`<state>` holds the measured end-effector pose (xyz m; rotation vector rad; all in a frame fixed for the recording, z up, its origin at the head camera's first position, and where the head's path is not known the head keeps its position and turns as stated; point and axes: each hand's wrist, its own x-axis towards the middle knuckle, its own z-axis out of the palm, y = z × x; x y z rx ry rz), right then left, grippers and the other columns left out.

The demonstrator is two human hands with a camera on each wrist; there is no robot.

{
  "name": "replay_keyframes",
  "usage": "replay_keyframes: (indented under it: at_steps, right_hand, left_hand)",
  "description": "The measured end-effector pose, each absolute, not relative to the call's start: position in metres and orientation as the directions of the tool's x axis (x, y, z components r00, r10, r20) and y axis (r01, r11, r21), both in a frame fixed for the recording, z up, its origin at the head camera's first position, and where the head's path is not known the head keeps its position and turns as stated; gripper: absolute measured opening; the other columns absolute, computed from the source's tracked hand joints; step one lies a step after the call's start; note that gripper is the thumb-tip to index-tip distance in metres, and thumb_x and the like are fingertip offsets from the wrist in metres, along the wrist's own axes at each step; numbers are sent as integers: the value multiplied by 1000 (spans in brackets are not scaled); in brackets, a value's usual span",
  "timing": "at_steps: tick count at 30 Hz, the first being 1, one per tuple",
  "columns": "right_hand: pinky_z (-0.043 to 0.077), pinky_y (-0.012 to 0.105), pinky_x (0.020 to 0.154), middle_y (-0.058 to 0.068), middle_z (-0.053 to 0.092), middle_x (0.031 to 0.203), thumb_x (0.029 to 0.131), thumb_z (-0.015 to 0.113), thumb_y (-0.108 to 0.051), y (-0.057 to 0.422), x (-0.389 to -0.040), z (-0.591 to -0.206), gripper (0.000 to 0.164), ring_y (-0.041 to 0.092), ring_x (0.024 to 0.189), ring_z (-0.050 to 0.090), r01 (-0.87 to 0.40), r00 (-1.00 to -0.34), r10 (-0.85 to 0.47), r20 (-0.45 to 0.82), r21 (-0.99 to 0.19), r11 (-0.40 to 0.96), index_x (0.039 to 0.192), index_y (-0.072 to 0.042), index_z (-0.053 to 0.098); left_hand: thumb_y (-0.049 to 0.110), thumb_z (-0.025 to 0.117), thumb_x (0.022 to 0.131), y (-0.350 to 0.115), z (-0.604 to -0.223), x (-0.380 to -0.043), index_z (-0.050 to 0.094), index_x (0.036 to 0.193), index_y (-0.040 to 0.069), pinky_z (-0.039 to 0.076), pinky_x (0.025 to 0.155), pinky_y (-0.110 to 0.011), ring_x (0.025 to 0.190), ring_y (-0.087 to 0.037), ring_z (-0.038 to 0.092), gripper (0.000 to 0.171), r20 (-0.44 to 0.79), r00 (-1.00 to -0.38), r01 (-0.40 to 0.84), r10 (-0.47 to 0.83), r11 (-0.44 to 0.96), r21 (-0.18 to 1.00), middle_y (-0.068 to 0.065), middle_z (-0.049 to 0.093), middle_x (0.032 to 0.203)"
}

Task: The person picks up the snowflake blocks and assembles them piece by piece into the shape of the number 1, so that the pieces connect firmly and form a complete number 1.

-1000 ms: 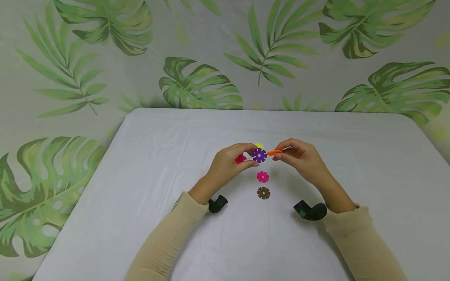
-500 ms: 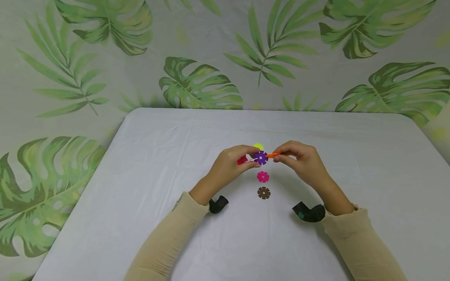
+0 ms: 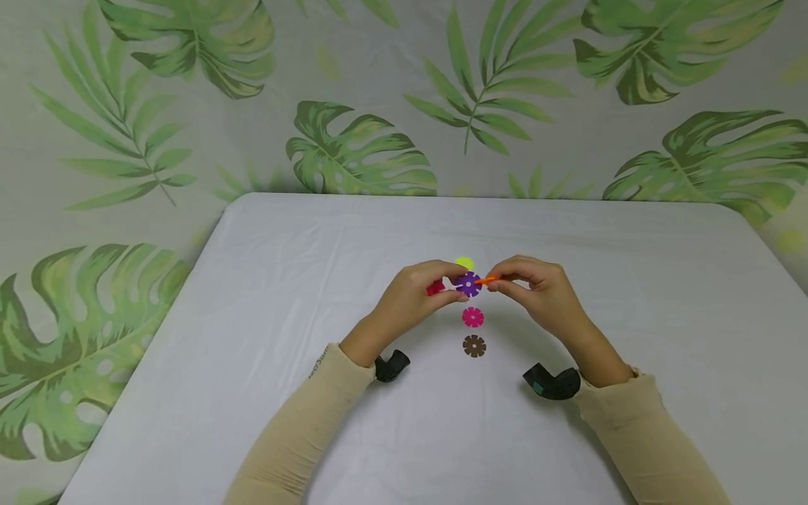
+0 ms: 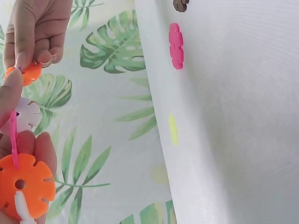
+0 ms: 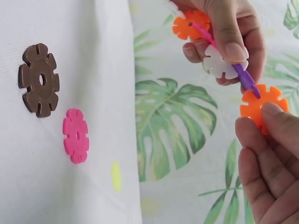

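Note:
My left hand (image 3: pixel 410 291) holds a chain of notched plastic snowflake discs joined at their slots. In the right wrist view the chain runs from an orange disc (image 5: pixel 183 28) through a pink disc (image 5: pixel 204 33) and a white disc (image 5: pixel 217 64) to a purple disc (image 5: pixel 246 79). A white piece (image 4: pixel 22 207) joins the orange disc's other side in the left wrist view. Between thumb and fingers, my right hand (image 3: pixel 533 280) pinches another orange disc (image 5: pixel 258 108), edge-on to the purple disc and meeting its rim. Both hands are raised over the table.
A yellow disc (image 3: pixel 463 263), a pink disc (image 3: pixel 473 317) and a brown disc (image 3: pixel 474 346) lie in a column on the white-covered table (image 3: pixel 252 315). Black wrist cameras (image 3: pixel 393 366) hang below both wrists. A leaf-print cloth (image 3: pixel 366 70) stands behind the table.
My right hand has moved left, bringing its orange disc from a small gap up against the purple disc. The left hand has shifted slightly right and down, then held nearly still.

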<state>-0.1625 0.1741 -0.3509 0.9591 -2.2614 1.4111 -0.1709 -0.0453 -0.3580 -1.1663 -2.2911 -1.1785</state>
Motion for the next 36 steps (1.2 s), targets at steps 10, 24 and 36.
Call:
replay_keyframes:
  at_steps: [10, 24, 36]
  right_hand:
    - [47, 18, 72, 3, 65, 85, 73, 68, 10, 178, -160, -344, 22, 11, 80, 60, -638, -766, -384, 516, -688, 346, 90, -4, 66]
    - [48, 20, 73, 2, 65, 78, 82, 63, 0, 176, -158, -345, 9, 13, 69, 62, -523, -842, -359, 403, -773, 359, 91, -1, 61]
    - [51, 28, 71, 16, 62, 84, 85, 59, 1, 167, -155, -350, 11, 25, 67, 63, -368, -878, -383, 286, -916, 159, 94, 7, 57]
  left_hand:
    - [18, 75, 73, -47, -357, -170, 64, 108, 4, 42, 74, -11, 84, -10, 58, 39, 569, -652, 757, 502, 398, 517, -4, 65, 100]
    - [19, 71, 79, -46, -357, -170, 63, 111, 5, 40, 86, -16, 100, -11, 57, 35, 566, -628, 777, 534, 383, 500, -4, 63, 107]
    - [15, 74, 75, -44, -359, -169, 61, 111, 4, 42, 79, -12, 89, -14, 59, 40, 552, -624, 778, 554, 366, 511, -4, 63, 102]
